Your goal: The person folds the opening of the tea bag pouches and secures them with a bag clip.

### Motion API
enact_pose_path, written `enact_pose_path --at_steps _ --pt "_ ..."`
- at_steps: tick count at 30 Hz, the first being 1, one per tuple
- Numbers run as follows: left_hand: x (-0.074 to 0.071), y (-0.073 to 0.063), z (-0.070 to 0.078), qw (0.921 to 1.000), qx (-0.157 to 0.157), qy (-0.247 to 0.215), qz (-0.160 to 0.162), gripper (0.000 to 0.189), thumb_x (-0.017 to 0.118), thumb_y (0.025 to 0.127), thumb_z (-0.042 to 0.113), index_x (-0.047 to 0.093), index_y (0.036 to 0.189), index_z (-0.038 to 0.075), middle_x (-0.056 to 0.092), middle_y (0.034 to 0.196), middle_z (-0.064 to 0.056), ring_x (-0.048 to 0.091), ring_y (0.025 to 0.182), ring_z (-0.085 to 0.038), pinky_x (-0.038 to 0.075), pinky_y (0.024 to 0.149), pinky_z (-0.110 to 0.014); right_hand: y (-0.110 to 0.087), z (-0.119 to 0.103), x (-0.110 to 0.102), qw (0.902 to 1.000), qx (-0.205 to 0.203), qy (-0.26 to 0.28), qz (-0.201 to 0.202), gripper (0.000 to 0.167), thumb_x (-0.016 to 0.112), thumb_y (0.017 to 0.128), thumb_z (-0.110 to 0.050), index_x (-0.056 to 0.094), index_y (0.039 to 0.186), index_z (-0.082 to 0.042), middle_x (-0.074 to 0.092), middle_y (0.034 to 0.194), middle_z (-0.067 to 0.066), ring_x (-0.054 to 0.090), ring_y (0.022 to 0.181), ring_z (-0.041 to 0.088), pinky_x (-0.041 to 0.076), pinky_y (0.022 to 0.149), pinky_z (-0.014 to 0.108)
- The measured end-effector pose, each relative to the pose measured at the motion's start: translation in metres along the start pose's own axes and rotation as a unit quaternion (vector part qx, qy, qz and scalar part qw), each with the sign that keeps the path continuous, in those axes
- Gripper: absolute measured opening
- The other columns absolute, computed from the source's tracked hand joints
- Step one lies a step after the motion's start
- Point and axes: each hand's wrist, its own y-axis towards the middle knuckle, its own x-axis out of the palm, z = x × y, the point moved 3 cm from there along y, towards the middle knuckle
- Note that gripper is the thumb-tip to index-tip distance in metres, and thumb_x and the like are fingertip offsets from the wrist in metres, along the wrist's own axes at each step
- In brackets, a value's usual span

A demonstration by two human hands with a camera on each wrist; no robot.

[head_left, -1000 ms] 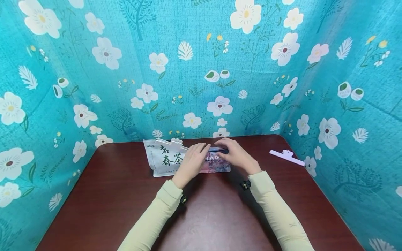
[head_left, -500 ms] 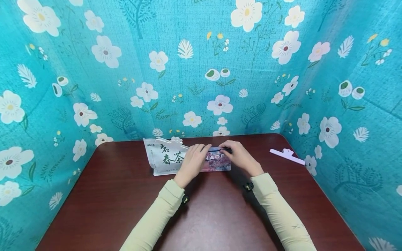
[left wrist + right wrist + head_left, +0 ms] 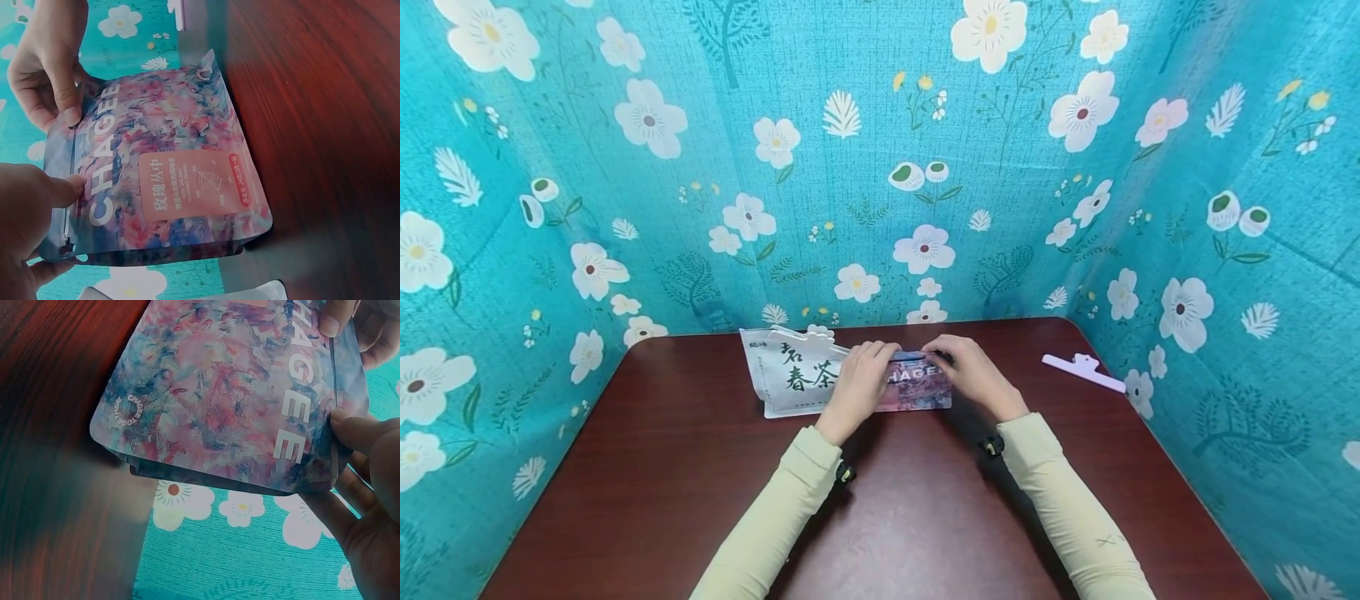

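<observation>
An upright tea pouch [image 3: 917,387] with a pink and blue paint pattern and "CHAGEE" lettering stands at the back of the table. My left hand [image 3: 859,385] pinches its top edge at the left, thumb on the front. At the right end of the same edge my right hand [image 3: 973,371] pinches it, thumb in front and fingers behind. A seal line [image 3: 72,156] runs along the top, under both thumbs. Left of my left hand stands a white tea bag [image 3: 793,383] with green writing. A white sealing clip [image 3: 808,337] sits on its top, partly hidden by my hand.
A lilac sealing clip [image 3: 1084,372] lies on the dark red table [image 3: 887,517] at the right. Close behind the pouch hangs a turquoise flowered curtain [image 3: 865,208], which also encloses both sides.
My right hand has slid slightly right along the pouch's top edge, and more of the lettering shows. My left hand has kept nearly the same place.
</observation>
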Motion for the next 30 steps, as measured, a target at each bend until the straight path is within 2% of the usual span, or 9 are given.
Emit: enact_pose_path --at_steps 6,16,23,30 --pt "-0.009 -0.002 0.006 0.9999 0.001 -0.011 -0.006 0.027 0.072 0.091 0.003 0.068 0.118 0.007 0.072 0.105 -0.007 0.068 0.095 -0.024 0.053 0.082 -0.038 -0.003 -0.010 -0.008 0.9999 -0.011 -0.005 0.002 0.016 0.072 0.092 0.000 0.077 0.105 -0.007 0.075 0.099 0.005 0.070 0.092 0.018 0.057 0.083 0.039" --pt "-0.025 -0.013 0.018 0.9987 0.000 -0.029 -0.041 0.028 0.072 0.092 0.006 0.068 0.120 0.008 0.073 0.105 -0.005 0.068 0.094 -0.022 0.053 0.082 -0.038 -0.014 -0.026 -0.015 0.9991 -0.026 -0.006 -0.032 0.021 0.072 0.090 0.003 0.077 0.107 -0.009 0.074 0.097 0.001 0.069 0.090 0.013 0.058 0.080 0.035" --pt "-0.042 -0.022 0.020 0.9987 0.012 -0.026 -0.043 0.029 0.075 0.089 0.005 0.069 0.116 0.008 0.073 0.101 -0.004 0.069 0.090 -0.023 0.054 0.079 -0.039 -0.019 -0.038 -0.010 0.9978 -0.051 0.017 -0.038 0.023 0.074 0.089 0.004 0.077 0.107 -0.010 0.074 0.099 0.000 0.069 0.091 0.012 0.058 0.081 0.034" --pt "-0.053 -0.035 0.018 0.9981 0.010 -0.034 -0.049 0.030 0.077 0.084 0.001 0.070 0.112 0.009 0.073 0.097 -0.003 0.069 0.089 -0.022 0.054 0.081 -0.040 -0.025 -0.050 0.001 0.9964 -0.061 0.042 -0.041 0.024 0.074 0.089 0.002 0.077 0.109 -0.011 0.075 0.101 -0.001 0.069 0.092 0.009 0.059 0.082 0.032"
